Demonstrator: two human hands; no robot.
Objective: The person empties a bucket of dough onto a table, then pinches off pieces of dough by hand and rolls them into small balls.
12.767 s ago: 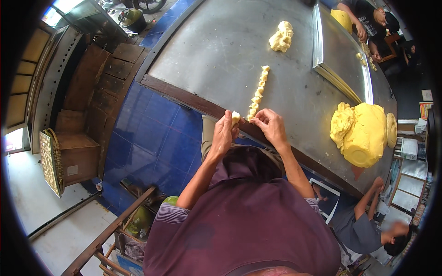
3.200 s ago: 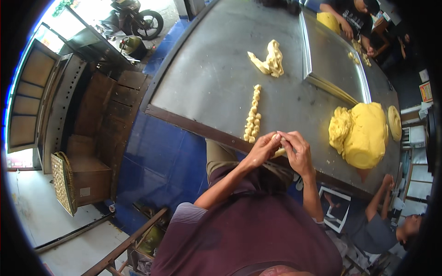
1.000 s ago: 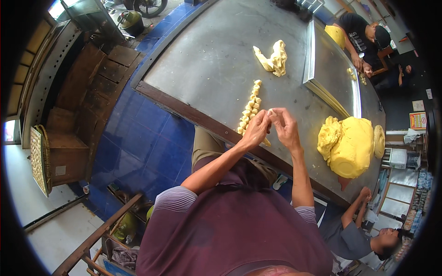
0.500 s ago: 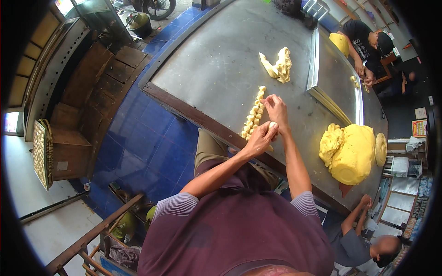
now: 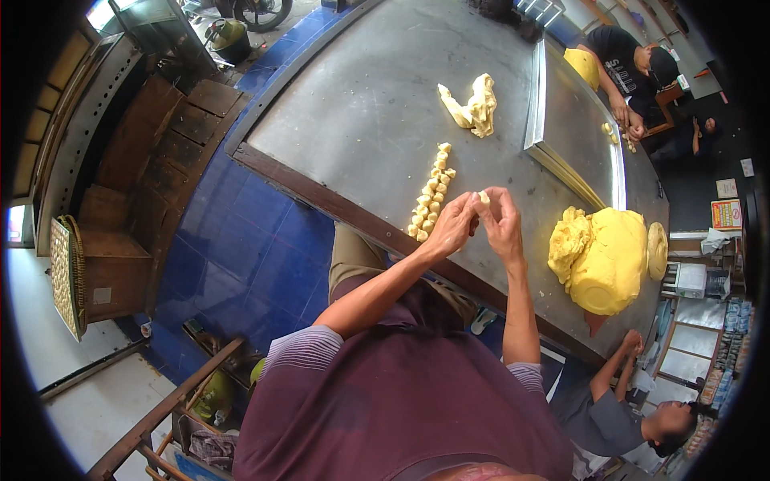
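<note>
On the worktop [image 5: 345, 112], small dough pieces [image 5: 425, 203] line up near centre frame. Beside them, the left hand [image 5: 451, 228] has curled fingers, their hold hidden. A twisted dough lump [image 5: 481, 108] lies upper centre. The right hand [image 5: 504, 223] pinches a dough bit [image 5: 484, 197], mid-frame. A yellow dough mass [image 5: 611, 260] sits centre right.

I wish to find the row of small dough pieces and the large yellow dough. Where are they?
Row of small dough pieces [image 5: 424, 200]: head view, on a piece near its middle.
Large yellow dough [image 5: 613, 260]: head view, on its smooth main body.
</note>
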